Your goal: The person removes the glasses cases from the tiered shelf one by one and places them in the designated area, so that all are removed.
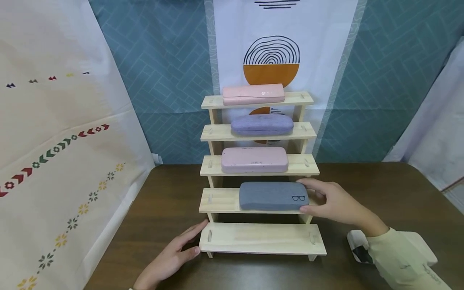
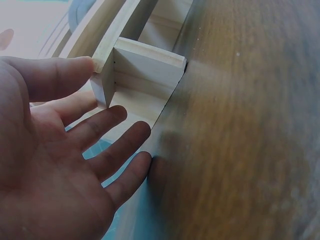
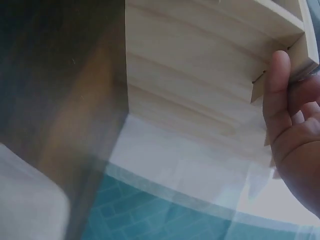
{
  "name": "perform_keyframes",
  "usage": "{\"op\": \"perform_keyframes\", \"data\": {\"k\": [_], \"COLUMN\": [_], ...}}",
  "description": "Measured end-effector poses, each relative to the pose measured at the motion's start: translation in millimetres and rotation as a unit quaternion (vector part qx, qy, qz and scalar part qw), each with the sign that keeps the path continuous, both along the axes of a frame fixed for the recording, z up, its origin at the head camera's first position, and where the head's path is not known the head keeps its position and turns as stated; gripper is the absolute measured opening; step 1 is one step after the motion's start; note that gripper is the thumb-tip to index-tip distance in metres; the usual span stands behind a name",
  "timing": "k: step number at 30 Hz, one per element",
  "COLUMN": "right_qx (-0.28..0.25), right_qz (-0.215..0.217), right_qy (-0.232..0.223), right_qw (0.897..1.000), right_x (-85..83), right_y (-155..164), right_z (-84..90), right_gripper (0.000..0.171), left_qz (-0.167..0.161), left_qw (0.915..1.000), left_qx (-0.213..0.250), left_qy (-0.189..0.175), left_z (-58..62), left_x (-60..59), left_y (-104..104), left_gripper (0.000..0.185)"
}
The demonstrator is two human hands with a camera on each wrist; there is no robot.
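A pale wooden rack (image 1: pixel 221 201) is stacked with pink (image 1: pixel 253 94), lilac (image 1: pixel 262 124), mauve (image 1: pixel 254 160) and grey-blue (image 1: pixel 270 195) cases. Black glasses are printed on the grey-blue one. The table (image 1: pixel 380 189) is dark brown.

The right hand (image 3: pixel 295 140) fills the right edge of the view, its thumb (image 3: pixel 277 95) upright against the edge of a pale wooden rack (image 3: pixel 190 65). The other fingers curl behind a shelf end at the upper right. Dark brown table (image 3: pixel 55 85) lies at the left. Below hang a white strip and a teal patterned cloth (image 3: pixel 165 220).
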State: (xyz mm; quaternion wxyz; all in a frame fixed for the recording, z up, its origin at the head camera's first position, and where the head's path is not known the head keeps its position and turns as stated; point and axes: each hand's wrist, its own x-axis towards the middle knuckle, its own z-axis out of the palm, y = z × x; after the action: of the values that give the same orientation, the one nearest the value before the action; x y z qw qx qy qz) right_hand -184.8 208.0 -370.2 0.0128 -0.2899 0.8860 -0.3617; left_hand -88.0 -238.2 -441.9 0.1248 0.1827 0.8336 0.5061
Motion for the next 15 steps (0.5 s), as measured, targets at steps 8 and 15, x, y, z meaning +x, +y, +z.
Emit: {"op": "perform_keyframes", "data": {"k": [8, 15], "right_qx": [-0.132, -0.230], "right_qz": [0.009, 0.045], "right_qy": [-0.034, -0.125], "right_qw": [0.991, 0.964], "right_x": [8.4, 10.5], "right_y": [15, 30], "right_z": [-7.9, -12.8], "right_gripper": [0.058, 0.059], "left_qz": [0.002, 0.000], "left_qw": [0.9998, 0.9995], "left_qx": [-0.017, -0.026], "left_qy": [-0.010, -0.016], "left_z": [3.5, 4.5], "left_x": [0.9, 0.2], "left_y": [2, 1], "left_gripper": [0.058, 0.058]}}
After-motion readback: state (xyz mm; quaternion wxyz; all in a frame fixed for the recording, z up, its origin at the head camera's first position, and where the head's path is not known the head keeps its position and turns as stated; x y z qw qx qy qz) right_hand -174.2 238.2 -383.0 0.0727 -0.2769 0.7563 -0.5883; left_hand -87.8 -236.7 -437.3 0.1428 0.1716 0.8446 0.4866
